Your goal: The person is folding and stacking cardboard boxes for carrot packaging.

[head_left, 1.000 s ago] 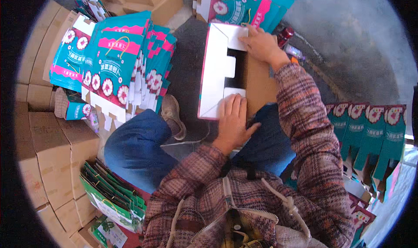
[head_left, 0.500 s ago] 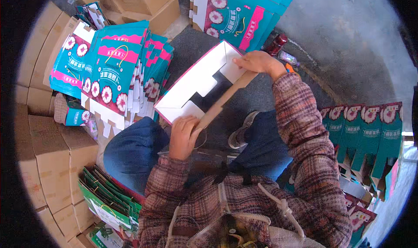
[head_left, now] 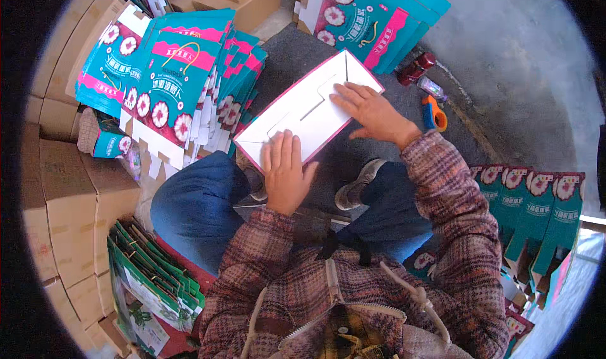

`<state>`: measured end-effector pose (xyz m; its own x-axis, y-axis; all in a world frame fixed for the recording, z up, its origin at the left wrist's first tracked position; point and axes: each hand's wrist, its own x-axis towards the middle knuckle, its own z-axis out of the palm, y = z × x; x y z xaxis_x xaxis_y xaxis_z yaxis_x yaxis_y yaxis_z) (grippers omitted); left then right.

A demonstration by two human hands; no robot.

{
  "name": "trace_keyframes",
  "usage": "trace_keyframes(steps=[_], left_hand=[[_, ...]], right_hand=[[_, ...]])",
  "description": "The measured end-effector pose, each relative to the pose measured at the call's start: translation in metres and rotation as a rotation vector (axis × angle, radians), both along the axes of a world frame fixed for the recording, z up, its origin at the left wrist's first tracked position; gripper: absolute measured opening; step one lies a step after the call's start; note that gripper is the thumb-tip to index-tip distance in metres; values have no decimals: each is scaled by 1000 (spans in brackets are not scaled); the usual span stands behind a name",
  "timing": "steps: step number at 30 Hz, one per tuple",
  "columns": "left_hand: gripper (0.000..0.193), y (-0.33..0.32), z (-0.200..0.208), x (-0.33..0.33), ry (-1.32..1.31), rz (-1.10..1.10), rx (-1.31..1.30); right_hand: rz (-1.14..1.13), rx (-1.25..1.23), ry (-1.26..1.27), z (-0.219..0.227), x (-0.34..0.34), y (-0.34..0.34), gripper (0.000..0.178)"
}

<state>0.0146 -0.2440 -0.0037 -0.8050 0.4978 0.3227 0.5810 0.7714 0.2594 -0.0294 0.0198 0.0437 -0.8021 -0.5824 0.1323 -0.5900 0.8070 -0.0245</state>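
Note:
A gift box (head_left: 287,116) with pink edges stands between my knees, its white end with interlocked flaps facing up. My left hand (head_left: 287,166) rests on the near-left part of that white face, fingers stretched out and lying flat. On the right part of the same face lies my right hand (head_left: 375,111), palm down, fingers extended and slightly spread. The flaps meet flat along a stepped seam between the two hands. The sides of the box are mostly hidden below.
Flat teal cartons (head_left: 170,75) lean in a stack at the left; more teal cartons (head_left: 372,24) lie at the far side. An orange-and-blue tape roll (head_left: 435,114) and a dark red bottle (head_left: 416,69) are on the floor. Teal boxes (head_left: 536,214) stand right; brown boxes (head_left: 69,207) line the left.
The open flaps of the box have been folded down, covering the dark opening. Both hands have gone from holding its edges to lying flat on top.

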Motion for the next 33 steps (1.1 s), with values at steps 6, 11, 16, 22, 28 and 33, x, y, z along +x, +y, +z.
trace_keyframes(steps=[6,11,16,22,28,33], left_hand=[[57,-4,-10,-8,-69,-36,-8],[51,-8,-14,-8,-137,-78,45],[50,-11,-14,-9,-156,-100,72],[50,-24,6,-12,-31,22,293],[54,-64,-39,-46,-748,605,1153],[44,-96,-123,-29,-1273,198,1608]], right_hand=[[-36,42,-63,-16,-12,-7,68],[-4,91,-124,-32,-18,-3,68],[-3,148,-211,-24,-20,-7,68],[47,-147,-215,0,-12,9,56],[-615,-818,-178,-51,-40,63,59],[-912,-1173,-924,-66,-48,101,72]])
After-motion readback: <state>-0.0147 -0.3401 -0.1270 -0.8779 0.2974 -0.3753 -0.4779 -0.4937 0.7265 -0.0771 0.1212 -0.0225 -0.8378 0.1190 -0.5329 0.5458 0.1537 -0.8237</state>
